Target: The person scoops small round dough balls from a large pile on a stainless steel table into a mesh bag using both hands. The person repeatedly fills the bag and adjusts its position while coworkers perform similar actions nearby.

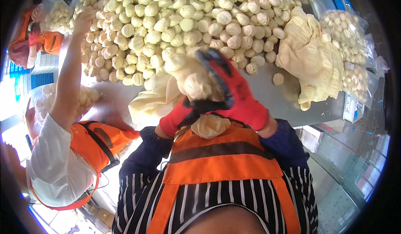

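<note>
Both my hands wear red work gloves with dark palms. My left hand (183, 115) and my right hand (238, 93) meet around a cluster of pale steamed buns (197, 83), close to my orange apron. The fingers of my right hand are blurred and spread over the right side of the cluster, while my left hand is below it. A cream cloth (156, 96) lies on the metal table left of the cluster, and a bunched piece of cloth (211, 126) shows below my hands. Beyond them a large pile of buns (188, 24) covers the table.
At the left, a co-worker's bare arm (67, 68) reaches to the pile, beside a clear bag of buns (84, 100). Another person (47, 38) works farther left. Right lie a crumpled cream cloth (313, 55), a single bun (278, 79) and filled clear bags (344, 30) along the metal table's edge (316, 118).
</note>
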Demonstrator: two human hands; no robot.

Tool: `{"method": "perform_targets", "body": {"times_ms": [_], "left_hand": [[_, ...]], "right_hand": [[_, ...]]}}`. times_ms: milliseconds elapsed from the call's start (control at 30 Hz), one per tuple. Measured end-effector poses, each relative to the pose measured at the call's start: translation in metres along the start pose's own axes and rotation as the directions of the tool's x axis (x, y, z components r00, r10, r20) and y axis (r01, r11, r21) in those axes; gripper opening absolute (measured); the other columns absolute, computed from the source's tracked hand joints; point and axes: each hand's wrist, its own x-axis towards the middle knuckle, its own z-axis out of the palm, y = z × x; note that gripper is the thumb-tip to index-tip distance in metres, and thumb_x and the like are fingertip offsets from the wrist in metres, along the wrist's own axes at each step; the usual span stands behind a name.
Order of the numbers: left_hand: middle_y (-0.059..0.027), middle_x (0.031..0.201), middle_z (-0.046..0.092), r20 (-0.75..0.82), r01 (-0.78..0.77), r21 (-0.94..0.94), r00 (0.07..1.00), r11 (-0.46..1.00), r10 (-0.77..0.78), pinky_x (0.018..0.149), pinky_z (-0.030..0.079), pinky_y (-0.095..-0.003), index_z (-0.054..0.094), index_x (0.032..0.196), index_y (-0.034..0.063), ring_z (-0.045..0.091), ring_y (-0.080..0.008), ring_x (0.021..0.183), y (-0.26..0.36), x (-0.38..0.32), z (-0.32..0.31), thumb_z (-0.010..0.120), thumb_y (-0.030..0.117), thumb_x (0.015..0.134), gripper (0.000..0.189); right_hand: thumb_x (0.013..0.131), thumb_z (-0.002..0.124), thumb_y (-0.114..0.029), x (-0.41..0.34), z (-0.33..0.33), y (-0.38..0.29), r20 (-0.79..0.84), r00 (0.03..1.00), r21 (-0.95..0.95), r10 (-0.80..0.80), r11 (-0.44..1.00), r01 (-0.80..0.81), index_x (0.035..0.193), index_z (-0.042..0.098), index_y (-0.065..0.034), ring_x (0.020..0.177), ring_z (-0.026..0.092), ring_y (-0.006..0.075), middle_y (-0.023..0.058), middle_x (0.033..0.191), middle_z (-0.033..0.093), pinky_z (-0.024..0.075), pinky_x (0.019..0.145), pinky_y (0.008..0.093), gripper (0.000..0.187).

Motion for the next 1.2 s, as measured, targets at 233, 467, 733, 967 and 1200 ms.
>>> {"method": "perform_targets", "body": {"times_ms": [233,467,733,967,1200], "left_hand": [[-0.0082,0.108,0.063,0.127,0.101,-0.091,0.988,0.991,-0.089,0.079,0.05,-0.0344,0.06,0.117,0.0029,0.058,-0.0162,0.094,0.013,0.021,-0.013,0.064,0.01,0.088,0.03],[-0.0188,0.126,0.052,0.111,-0.044,0.208,0.994,0.977,0.021,0.103,0.039,-0.0419,0.04,0.137,-0.0001,0.051,-0.0343,0.118,0.023,0.013,-0.005,0.07,0.011,0.078,0.067],[-0.0201,0.138,0.045,0.306,-0.559,0.426,0.829,0.712,0.467,0.111,0.029,-0.0456,0.045,0.134,-0.0017,0.041,-0.0382,0.13,0.017,0.03,-0.013,0.069,0.008,0.073,0.066],[-0.0184,0.13,0.053,0.35,-0.479,0.386,0.867,0.788,0.356,0.103,0.039,-0.0432,0.042,0.137,0.0011,0.05,-0.0336,0.122,0.005,0.01,-0.009,0.066,0.005,0.076,0.066],[-0.0159,0.124,0.058,0.018,-0.063,-0.466,0.997,0.883,0.08,0.092,0.049,-0.0392,0.04,0.14,0.0034,0.058,-0.0272,0.111,0.011,-0.003,-0.033,0.058,-0.002,0.084,0.059]], "right_hand": [[0.069,0.084,-0.035,0.018,0.026,0.029,-0.188,0.98,0.163,0.069,0.986,-0.038,0.11,0.064,-0.0056,0.076,0.063,0.027,0.0104,0.093,0.065,0.0516,0.07,0.0378,0.054],[0.089,0.068,-0.026,0.029,-0.011,0.103,-0.144,0.92,0.245,0.365,0.914,-0.325,0.126,0.057,-0.0044,0.105,0.058,0.0194,0.0109,0.116,0.063,0.047,0.09,0.0348,0.044],[0.081,0.075,-0.024,0.04,0.013,0.044,0.018,0.988,0.51,0.156,0.848,-0.144,0.125,0.06,-0.0083,0.104,0.063,0.0309,0.0132,0.114,0.066,0.0486,0.092,0.0359,0.049],[0.094,0.061,-0.022,0.028,0.036,0.115,-0.022,0.871,0.658,0.491,0.662,-0.357,0.103,0.062,-0.0027,0.069,0.052,0.0113,-0.0016,0.079,0.055,0.04,0.061,0.0282,0.022],[0.1,0.047,-0.018,0.037,-0.035,0.12,-0.282,0.939,0.335,0.199,0.937,-0.098,0.141,0.041,-0.0001,0.123,0.049,0.0204,0.0115,0.138,0.049,0.0381,0.104,0.0311,0.045]]}}
